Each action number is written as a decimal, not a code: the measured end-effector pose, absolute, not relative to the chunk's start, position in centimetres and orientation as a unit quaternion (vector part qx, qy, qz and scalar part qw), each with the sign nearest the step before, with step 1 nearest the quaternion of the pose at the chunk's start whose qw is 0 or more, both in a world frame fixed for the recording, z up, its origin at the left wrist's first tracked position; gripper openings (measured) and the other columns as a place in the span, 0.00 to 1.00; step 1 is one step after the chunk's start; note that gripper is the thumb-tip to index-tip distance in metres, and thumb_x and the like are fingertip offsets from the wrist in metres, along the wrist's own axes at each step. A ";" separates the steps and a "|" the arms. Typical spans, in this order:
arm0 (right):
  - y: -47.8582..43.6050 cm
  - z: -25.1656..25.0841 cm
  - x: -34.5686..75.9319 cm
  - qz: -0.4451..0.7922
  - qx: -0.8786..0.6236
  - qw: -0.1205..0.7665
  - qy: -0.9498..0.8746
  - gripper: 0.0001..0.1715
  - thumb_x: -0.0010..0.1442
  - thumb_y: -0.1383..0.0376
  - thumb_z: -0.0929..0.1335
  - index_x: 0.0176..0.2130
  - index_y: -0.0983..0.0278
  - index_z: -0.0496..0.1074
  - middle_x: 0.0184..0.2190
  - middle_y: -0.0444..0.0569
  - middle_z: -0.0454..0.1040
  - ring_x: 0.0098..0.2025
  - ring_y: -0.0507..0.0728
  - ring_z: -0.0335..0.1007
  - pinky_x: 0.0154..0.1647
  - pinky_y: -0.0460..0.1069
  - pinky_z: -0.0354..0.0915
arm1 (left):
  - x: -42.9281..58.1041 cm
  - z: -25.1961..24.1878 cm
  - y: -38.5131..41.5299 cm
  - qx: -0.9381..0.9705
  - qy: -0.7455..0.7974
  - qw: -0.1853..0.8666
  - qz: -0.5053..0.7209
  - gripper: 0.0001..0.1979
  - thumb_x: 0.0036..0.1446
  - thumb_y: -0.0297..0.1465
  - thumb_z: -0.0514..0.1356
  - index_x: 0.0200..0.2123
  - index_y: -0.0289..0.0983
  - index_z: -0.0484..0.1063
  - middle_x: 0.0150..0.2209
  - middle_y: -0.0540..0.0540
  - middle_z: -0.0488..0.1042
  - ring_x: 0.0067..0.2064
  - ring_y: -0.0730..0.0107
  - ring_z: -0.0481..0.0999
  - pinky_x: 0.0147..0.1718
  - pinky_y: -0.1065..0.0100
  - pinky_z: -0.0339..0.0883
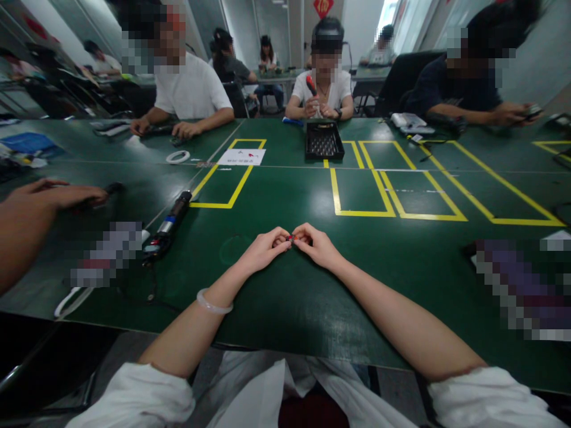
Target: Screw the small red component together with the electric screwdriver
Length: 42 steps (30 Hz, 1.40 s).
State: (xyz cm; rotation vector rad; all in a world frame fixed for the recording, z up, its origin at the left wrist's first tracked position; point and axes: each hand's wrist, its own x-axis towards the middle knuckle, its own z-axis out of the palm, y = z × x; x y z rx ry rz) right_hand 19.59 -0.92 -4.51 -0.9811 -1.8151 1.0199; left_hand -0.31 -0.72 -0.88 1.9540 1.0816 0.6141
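Observation:
My left hand (270, 246) and my right hand (316, 245) meet over the green table, fingertips almost touching. Between them is a tiny red and dark piece (291, 239), too small to name. Both hands are closed in a pinch around it, and the curled fingers hide most of it. A pale bangle (215, 302) circles my left wrist. To the left of my hands lies a black electric screwdriver-like tool (168, 229) with a blue band and a cord.
The green table (285, 190) carries yellow tape outlines. A black tray (325, 141) with small parts stands before a person opposite, who holds a red and black tool (311, 86). A white paper sheet (242, 157) and tape roll (177, 157) lie left. A co-worker's arm (40, 208) reaches in at left.

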 end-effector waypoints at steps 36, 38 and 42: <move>-0.7 -4.9 19.6 0.310 -0.415 0.390 -0.761 0.10 0.58 0.70 0.66 0.42 0.63 0.70 0.35 0.46 0.73 0.36 0.52 0.70 0.39 0.47 0.64 | -0.2 -1.1 -0.8 0.791 0.410 0.364 0.271 0.12 0.59 0.34 0.57 0.45 0.37 0.69 0.38 0.46 0.74 0.37 0.71 0.73 0.39 0.68 0.68; -0.7 -5.0 19.6 0.316 -0.418 0.388 -0.758 0.10 0.58 0.70 0.66 0.42 0.63 0.71 0.34 0.46 0.73 0.36 0.52 0.70 0.39 0.47 0.64 | -0.1 -1.1 -0.8 0.792 0.409 0.362 0.272 0.13 0.59 0.34 0.57 0.46 0.37 0.69 0.38 0.47 0.74 0.37 0.71 0.73 0.38 0.68 0.68; -0.7 -5.0 19.6 0.328 -0.417 0.388 -0.754 0.10 0.58 0.69 0.67 0.42 0.64 0.71 0.34 0.46 0.74 0.36 0.53 0.70 0.39 0.48 0.64 | -0.2 -1.0 -0.8 0.795 0.413 0.352 0.271 0.14 0.59 0.35 0.58 0.48 0.38 0.69 0.37 0.48 0.74 0.36 0.71 0.72 0.38 0.68 0.68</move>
